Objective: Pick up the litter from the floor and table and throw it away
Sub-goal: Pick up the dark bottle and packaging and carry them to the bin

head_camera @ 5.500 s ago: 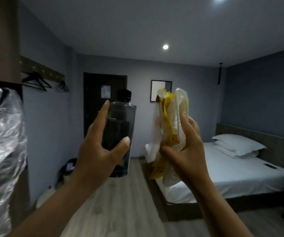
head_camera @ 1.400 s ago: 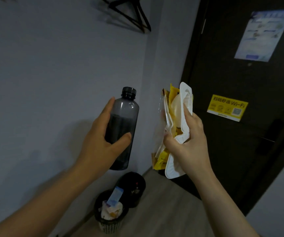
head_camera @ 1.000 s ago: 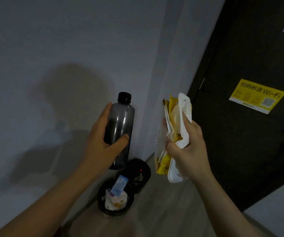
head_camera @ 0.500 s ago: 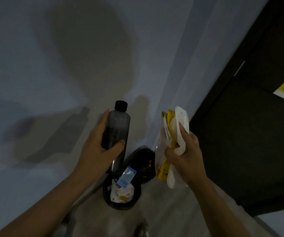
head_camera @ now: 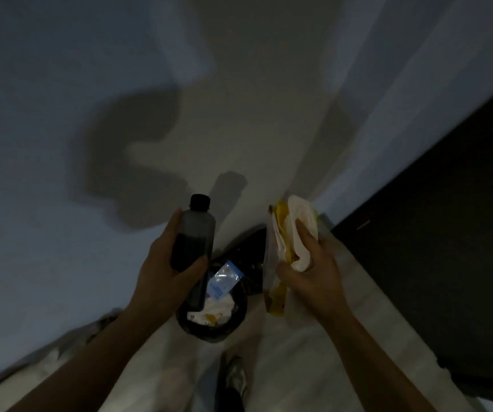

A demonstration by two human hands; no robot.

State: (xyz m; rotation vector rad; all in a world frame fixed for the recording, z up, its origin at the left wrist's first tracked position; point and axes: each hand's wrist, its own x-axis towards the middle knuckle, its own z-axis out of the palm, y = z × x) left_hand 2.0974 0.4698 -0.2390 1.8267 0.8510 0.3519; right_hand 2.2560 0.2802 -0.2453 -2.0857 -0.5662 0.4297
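Observation:
My left hand (head_camera: 165, 272) grips a dark plastic bottle (head_camera: 194, 233) with a black cap, held upright above a small black waste bin (head_camera: 209, 328). That bin holds white paper and a blue-and-clear wrapper (head_camera: 223, 281). My right hand (head_camera: 313, 278) clutches a bundle of yellow and white wrappers (head_camera: 290, 233), held just right of the bin. A second black bin (head_camera: 248, 248) stands behind the first, mostly hidden by the bottle and the wrappers.
A pale wall (head_camera: 120, 114) rises straight ahead with shadows of my arms on it. A dark door (head_camera: 432, 218) fills the right side. Light wooden floor (head_camera: 298, 367) lies below, and my shoe (head_camera: 235, 379) shows near the bottom middle.
The view has tilted down and closed in on the bins in the corner. Both hands have lowered toward the front bin, still holding the bottle and the wrappers.

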